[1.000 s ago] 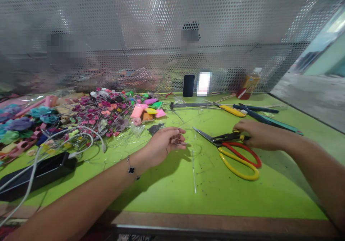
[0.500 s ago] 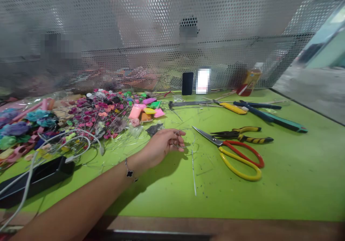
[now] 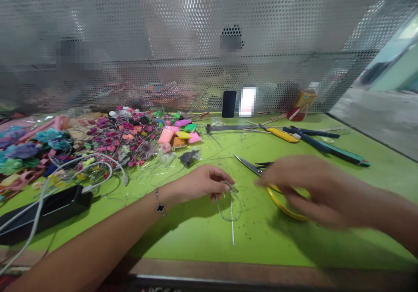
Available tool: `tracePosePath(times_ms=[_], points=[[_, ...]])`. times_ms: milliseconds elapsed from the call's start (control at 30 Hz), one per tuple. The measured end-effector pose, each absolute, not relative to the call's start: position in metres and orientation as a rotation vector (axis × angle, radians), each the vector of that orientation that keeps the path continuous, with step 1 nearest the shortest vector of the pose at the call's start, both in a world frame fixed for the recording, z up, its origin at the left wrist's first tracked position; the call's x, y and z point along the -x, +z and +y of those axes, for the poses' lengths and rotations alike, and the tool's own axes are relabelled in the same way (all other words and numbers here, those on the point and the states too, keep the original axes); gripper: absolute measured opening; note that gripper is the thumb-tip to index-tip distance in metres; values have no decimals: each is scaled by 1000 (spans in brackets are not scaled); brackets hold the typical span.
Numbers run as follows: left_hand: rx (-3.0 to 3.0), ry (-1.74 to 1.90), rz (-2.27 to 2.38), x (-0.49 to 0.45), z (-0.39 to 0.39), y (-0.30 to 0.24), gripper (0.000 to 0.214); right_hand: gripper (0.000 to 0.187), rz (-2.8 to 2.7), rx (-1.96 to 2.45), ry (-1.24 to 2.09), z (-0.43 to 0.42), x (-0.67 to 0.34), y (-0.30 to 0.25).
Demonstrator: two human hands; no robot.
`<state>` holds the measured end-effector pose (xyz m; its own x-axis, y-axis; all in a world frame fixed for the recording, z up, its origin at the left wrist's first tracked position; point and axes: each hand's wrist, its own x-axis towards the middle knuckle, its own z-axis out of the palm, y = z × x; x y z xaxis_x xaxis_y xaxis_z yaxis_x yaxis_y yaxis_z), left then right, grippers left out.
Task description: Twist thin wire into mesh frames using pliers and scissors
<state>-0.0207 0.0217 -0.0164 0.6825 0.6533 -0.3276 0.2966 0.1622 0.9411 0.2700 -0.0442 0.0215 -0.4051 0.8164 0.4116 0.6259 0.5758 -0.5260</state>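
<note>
While left hand (image 3: 199, 183) pinches one wire loop (image 3: 228, 205) | one scissors (image 3: 247, 165) | two phones (image 3: 229, 103)

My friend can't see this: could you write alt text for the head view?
A left hand pinches a thin wire loop over a green table; the blurred right hand is above yellow-handled scissors. Small colourful flowers lie at left.

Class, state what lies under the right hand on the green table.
Scissors: their blade and part of a yellow handle show beside the right hand. The rest is covered.
</note>
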Motion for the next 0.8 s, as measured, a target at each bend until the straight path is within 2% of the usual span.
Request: tracePosePath(times_ms=[33,100,167,300,600,800], points=[[-1485,269,854,21,21,-16,27,33,-2441,1134,325,-21,-270,22],[-1642,228,888,21,20,-17,26,37,-2623,1301,85,27,-268,17],[-1837,252,907,20,17,-18,20,36,-2714,1416,-66,69,-262,6],[-2205,379,815,19,9,-19,20,26,-2813,1344,-140,121,-238,-20],[-2234,658,932,15,9,-28,19,18,-3014,1075,-371,139,-239,-32],[-2216,634,1012,13,13,-29,18,18,-3038,1050,-396,144,-241,-27]])
